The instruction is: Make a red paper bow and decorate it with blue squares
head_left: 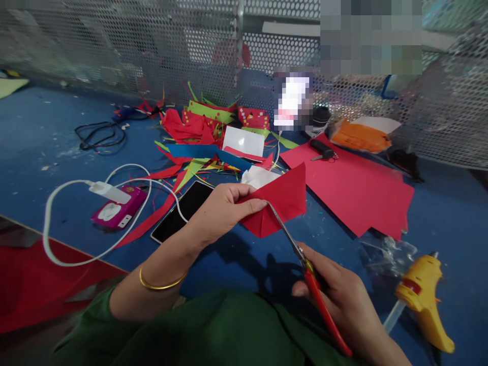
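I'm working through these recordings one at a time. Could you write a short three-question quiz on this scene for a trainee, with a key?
1. Multiple choice: what does the right hand hold?
A) the yellow glue gun
B) the scissors
C) the white cable

2. True or false: the black key fob lies on the large red sheets.

3. Fill in: the left hand pinches a piece of paper coloured ____.

Key:
1. B
2. True
3. Red
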Motion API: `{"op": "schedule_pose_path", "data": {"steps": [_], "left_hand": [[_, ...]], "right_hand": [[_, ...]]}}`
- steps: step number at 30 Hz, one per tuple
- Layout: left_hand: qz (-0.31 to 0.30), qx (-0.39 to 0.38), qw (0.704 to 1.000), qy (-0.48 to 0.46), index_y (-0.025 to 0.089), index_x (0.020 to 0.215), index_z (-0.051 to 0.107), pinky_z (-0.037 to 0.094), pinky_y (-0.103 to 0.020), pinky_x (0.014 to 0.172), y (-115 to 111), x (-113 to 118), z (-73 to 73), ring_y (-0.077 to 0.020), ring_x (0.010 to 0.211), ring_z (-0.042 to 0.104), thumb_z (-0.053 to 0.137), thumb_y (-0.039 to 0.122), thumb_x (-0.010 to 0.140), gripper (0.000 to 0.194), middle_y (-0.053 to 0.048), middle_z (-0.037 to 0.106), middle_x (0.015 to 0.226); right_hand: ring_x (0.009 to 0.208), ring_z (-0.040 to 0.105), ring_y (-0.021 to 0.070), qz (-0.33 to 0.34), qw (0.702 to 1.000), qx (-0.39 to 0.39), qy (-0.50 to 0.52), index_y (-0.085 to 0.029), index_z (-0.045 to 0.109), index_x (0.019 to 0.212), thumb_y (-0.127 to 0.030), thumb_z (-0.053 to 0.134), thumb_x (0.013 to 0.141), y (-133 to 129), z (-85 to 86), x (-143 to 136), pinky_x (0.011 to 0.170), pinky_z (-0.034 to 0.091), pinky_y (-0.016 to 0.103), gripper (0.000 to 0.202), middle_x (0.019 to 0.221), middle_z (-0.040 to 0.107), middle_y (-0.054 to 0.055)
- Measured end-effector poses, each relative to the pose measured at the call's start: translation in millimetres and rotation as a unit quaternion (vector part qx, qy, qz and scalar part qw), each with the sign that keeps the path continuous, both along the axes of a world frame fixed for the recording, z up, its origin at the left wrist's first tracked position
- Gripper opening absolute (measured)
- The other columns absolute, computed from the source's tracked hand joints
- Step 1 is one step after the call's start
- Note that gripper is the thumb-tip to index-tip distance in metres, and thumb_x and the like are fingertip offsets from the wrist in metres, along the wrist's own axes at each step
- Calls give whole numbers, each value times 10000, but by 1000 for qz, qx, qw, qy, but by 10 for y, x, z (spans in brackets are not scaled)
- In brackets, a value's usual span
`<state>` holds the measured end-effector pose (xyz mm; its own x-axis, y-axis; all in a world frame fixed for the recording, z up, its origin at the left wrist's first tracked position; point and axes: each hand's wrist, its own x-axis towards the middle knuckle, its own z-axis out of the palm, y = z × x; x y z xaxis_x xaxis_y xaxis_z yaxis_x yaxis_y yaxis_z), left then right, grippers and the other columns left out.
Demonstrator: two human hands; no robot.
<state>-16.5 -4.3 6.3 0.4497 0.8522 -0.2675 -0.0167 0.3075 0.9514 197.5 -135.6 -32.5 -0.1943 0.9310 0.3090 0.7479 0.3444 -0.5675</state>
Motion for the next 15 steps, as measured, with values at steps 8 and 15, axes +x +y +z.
{"op": "schedule_pose_path", "data": {"steps": [8,15], "left_hand": [[-2,-6,1000,-4,161,804,727,518,-251,685,-5,3,11,-127,695,662,752,286,761,135,-17,735,747],[3,8,1000,15,173,812,728,516,-258,682,-1,9,4,-133,700,657,757,302,760,142,-18,738,780]], "right_hand": [[584,728,114,-7,1000,-9,19,-166,667,1211,-613,497,958,-11,29,-6,625,576,128,541,798,779,28],[660,761,159,-27,999,-31,26,-186,702,1223,-632,534,928,-19,-1,-4,636,603,177,561,864,801,48]]}}
